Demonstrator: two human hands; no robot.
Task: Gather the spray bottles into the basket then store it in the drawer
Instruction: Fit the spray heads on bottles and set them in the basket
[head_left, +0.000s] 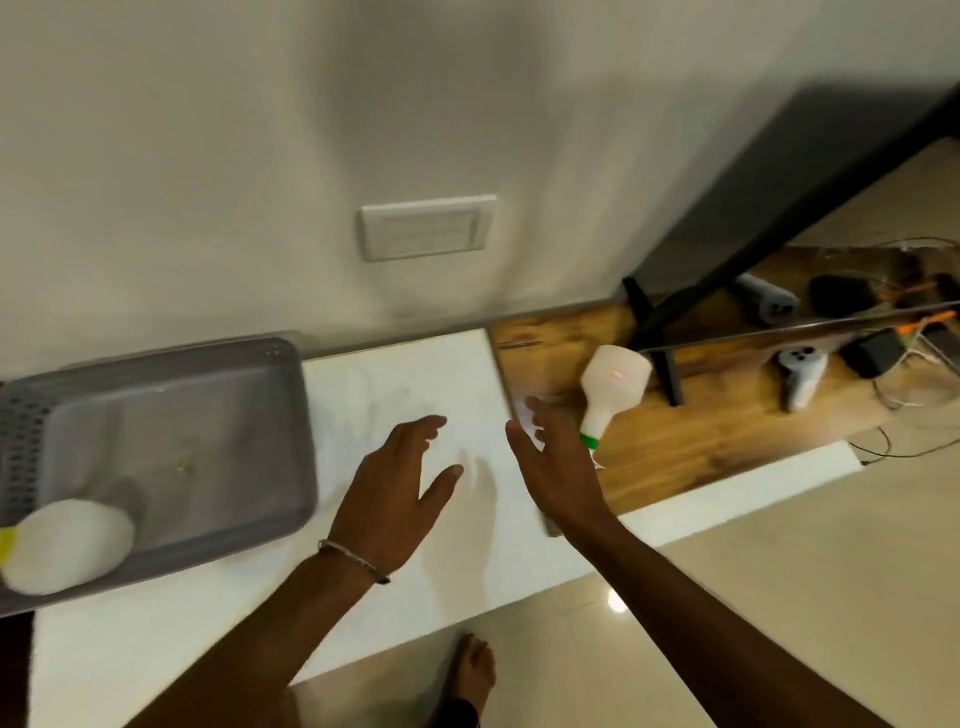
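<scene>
1. My right hand (550, 467) is the nearer one to the bottle (610, 389) lying on the wooden surface (675, 441); the grip is spread, fingers straight and apart, pinching nothing.
2. That bottle lies just beyond and to the right of my right fingertips. Whether they touch its green collar I cannot tell, since the hand is blurred and covers the spray end.
3. Its long axis runs from the cap end, nearest my grip, up and away to the wide white base, which points toward the dark stand further off.
4. My left hand (400, 488) hovers over the white surface (415, 374), also spread and holding nothing, well apart from that bottle and between it and the basket (291, 441).
5. The grey basket sits to the left of both hands, and a second bottle (67, 545), white with a bit of yellow at its end, already lies in its near left corner.
6. I judge the coming move to be closing my right grip round the neck by the collar, then carrying it leftward across to the basket.
7. A small reddish mark shows on the bottle's base, but it is too blurred to read; no brand or writing is legible anywhere.
</scene>
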